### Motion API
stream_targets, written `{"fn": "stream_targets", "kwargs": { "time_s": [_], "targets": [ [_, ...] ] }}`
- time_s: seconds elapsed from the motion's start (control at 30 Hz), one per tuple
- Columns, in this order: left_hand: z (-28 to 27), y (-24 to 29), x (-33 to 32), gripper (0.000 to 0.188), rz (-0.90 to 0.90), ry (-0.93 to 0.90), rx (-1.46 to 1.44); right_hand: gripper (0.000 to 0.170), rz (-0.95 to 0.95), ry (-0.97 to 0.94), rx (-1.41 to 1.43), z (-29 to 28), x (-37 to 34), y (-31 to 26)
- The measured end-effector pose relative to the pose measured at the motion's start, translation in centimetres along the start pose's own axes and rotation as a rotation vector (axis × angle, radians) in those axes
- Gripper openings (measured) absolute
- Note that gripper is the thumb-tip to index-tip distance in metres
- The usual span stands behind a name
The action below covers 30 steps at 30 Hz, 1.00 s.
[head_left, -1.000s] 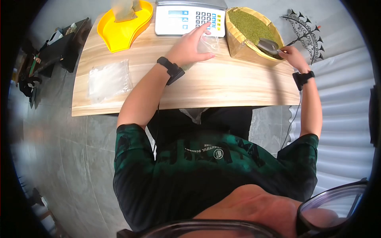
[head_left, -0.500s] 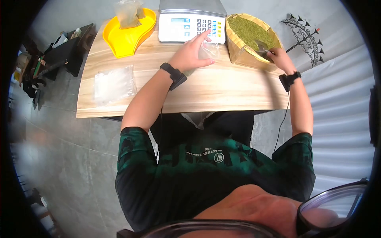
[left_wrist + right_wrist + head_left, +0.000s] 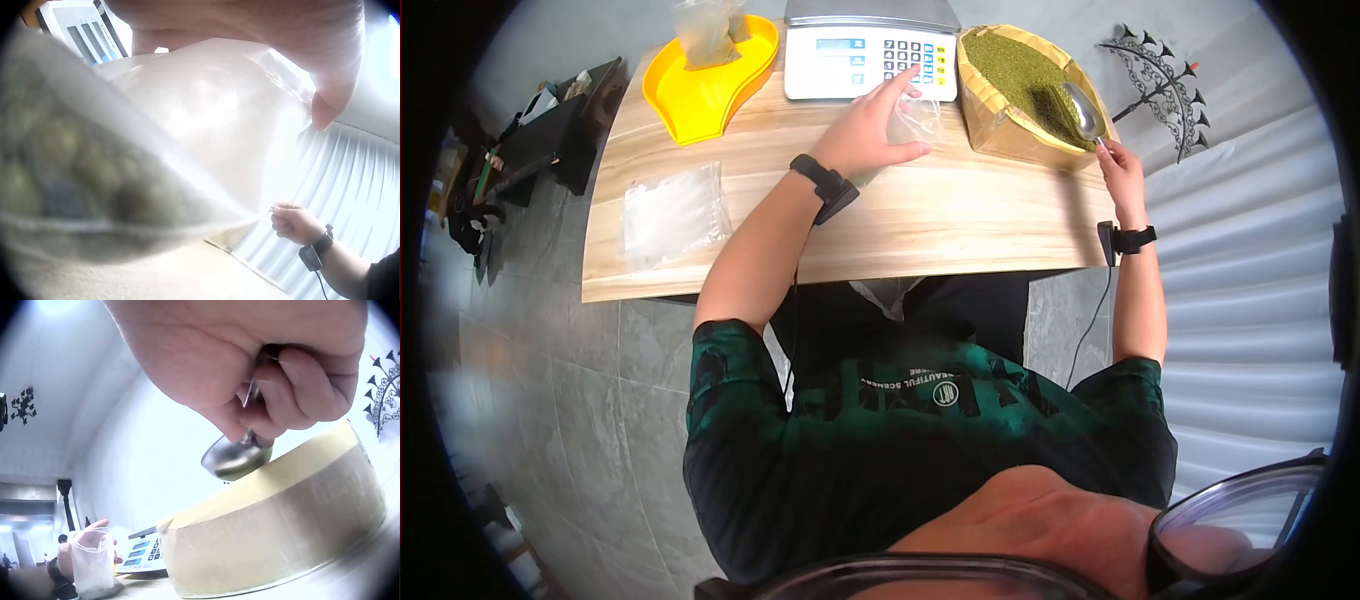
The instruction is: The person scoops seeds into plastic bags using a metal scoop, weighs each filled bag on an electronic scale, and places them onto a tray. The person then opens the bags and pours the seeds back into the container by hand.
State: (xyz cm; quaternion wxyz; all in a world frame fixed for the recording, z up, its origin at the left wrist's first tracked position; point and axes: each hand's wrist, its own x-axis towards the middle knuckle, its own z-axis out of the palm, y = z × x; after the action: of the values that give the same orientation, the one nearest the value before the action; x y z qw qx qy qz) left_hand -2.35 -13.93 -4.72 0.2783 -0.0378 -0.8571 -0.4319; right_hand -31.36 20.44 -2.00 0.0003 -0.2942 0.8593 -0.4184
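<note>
Curled round the metal scoop's [image 3: 1083, 110] handle, the right hand's [image 3: 1124, 178] grip is closed above the paper bag [image 3: 1027, 143].

Shop-like setting (kind unclear), digital scale [image 3: 825, 74], green-filled sack [image 3: 1012, 138], tiled floor [image 3: 580, 400]

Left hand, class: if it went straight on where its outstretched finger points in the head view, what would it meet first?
The left hand would likely meet the scale first, at its keypad; the fingertip overlaps the keys, though depth is unclear.
</note>
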Motion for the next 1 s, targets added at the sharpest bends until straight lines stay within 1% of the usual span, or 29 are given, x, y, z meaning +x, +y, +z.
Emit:
{"fn": "stream_targets", "kwargs": {
  "time_s": [0.03,0.07,0.13,0.17,0.23,0.37,0.43,0.47,0.6,0.67,0.7,0.77,0.8,0.87,0.9,0.93,1.0],
  "targets": [
    [0.0,-0.1,0.0,0.095,0.003,-0.002,-0.004,0.027,0.027,0.022,0.075,0.4,-0.1,-0.2],
    [0.0,-0.2,0.0,0.095,0.009,-0.003,-0.008,0.027,0.023,0.021,0.075,0.6,-0.2,-0.4],
    [0.0,-0.3,0.1,0.096,0.008,0.0,0.002,0.026,0.088,0.006,0.204,1.2,-0.5,-1.1],
    [0.0,-0.3,0.0,0.096,0.003,-0.002,0.01,0.026,0.087,0.004,0.205,1.4,-0.6,-1.5],
    [0.0,-0.3,0.0,0.097,0.011,-0.001,0.01,0.024,0.09,0.052,0.317,1.5,-0.8,-2.5],
    [0.1,-0.6,0.0,0.098,0.053,0.008,0.025,0.022,0.06,0.031,0.368,1.2,-1.5,-4.3],
    [0.0,-0.4,0.0,0.098,0.052,-0.004,0.014,0.022,0.048,-0.087,0.412,1.3,-2.1,-5.4],
    [-0.1,-0.3,0.0,0.098,0.053,-0.019,0.005,0.022,0.043,-0.09,0.411,1.6,-2.6,-6.2],
    [-0.2,0.0,0.0,0.099,0.042,-0.028,0.001,0.023,0.034,-0.316,0.482,3.5,-4.5,-9.1],
    [-0.2,0.1,-0.1,0.099,0.053,-0.027,0.0,0.024,-0.01,-0.427,0.385,4.1,-4.9,-11.1],
    [-0.1,0.0,-0.1,0.099,0.052,-0.026,0.0,0.024,-0.01,-0.428,0.385,4.3,-4.9,-12.1],
    [0.0,-0.4,-0.1,0.098,0.093,-0.028,0.021,0.024,-0.123,-0.552,0.249,4.8,-4.7,-13.8],
    [0.1,-0.5,-0.1,0.098,0.093,-0.027,0.021,0.024,-0.124,-0.552,0.248,5.0,-4.3,-14.3],
    [0.2,-0.5,-0.1,0.097,0.122,-0.02,0.084,0.024,-0.262,-0.638,0.009,5.3,-2.9,-15.3],
    [0.1,-0.4,-0.1,0.097,0.121,-0.017,0.083,0.024,-0.303,-0.683,-0.062,5.4,-2.3,-16.4],
    [0.0,-0.2,-0.1,0.096,0.12,-0.027,0.077,0.024,-0.305,-0.684,-0.064,5.2,-2.2,-18.5],
    [0.0,-0.1,-0.1,0.096,0.12,-0.035,0.07,0.03,-0.364,-0.764,-0.502,5.0,-2.3,-22.9]
  ]
}}
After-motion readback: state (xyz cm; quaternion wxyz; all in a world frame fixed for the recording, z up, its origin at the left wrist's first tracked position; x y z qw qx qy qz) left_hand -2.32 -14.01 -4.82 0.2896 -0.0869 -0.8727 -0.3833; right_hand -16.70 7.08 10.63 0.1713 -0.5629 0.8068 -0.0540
